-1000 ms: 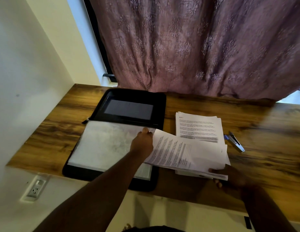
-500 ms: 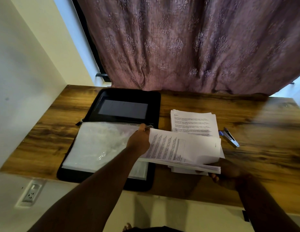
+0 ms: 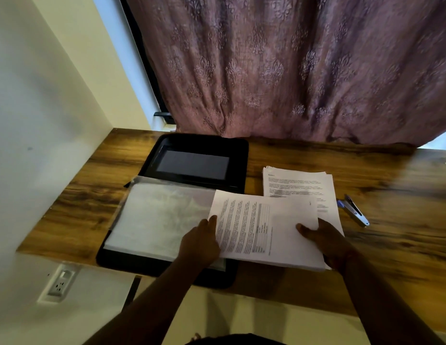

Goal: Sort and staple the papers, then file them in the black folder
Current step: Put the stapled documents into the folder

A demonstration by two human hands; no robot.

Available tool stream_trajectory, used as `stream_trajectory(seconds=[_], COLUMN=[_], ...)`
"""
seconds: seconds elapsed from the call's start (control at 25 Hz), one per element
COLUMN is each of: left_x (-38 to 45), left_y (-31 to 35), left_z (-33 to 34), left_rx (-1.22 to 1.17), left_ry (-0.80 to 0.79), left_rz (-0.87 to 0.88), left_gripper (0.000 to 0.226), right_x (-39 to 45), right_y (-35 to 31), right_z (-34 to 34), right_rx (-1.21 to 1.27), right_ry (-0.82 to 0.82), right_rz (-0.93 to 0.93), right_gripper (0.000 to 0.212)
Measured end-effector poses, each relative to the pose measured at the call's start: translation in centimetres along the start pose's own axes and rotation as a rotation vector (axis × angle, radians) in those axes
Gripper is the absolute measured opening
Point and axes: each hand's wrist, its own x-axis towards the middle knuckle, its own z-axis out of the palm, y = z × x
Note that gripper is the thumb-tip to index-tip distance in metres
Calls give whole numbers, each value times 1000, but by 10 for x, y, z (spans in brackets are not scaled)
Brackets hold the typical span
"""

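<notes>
On the wooden desk (image 3: pixel 304 155) under the purple curtain (image 3: pixel 291 66), the black folder (image 3: pixel 199 145) lies open, its clear plastic sleeves (image 3: pixel 157 215) facing up. The person holds a set of printed pages (image 3: pixel 264 230) sideways by both short ends, its left part over the folder's right edge and the rest over the desk. The left hand (image 3: pixel 199 242) grips the left end, thumb on top, the other fingers hidden underneath. The right hand (image 3: pixel 324 240) pinches the right end the same way, thumb lying flat on the sheet. Behind it a loose stack of paper (image 3: pixel 299 185) waits, and a stapler (image 3: pixel 354 211) sits just beside that stack on the right.

What could go wrong, I think, is at the sleeve mouth. I cannot tell whether a staple holds these pages; if not, they may fan apart as they slide in. The sleeves look limp and glossy, so a leading corner could catch and crease, or slip between two sleeves instead of into one. The near end of the folder overhangs the desk edge, so a hard push could shift it.
</notes>
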Motion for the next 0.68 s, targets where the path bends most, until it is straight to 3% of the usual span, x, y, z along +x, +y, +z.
stream_trajectory(seconds=[0.16, 0.4, 0.52, 0.68], left_x=[-21, -36, -45, -48], left_y=[3, 22, 23, 27], left_z=[11, 21, 28, 32], left_rx=[-5, -48, -40, -39], left_ry=[66, 68, 82, 131], left_rz=[39, -25, -47, -26], left_gripper=[38, 32, 28, 23], right_x=[10, 15, 14, 10], right_y=[-7, -6, -2, 1], right_z=[19, 51, 41, 49], right_rx=[66, 72, -66, -216], right_ry=[-67, -168, -43, 125], right_rz=[-7, 110, 141, 20], right_gripper=[30, 28, 28, 21])
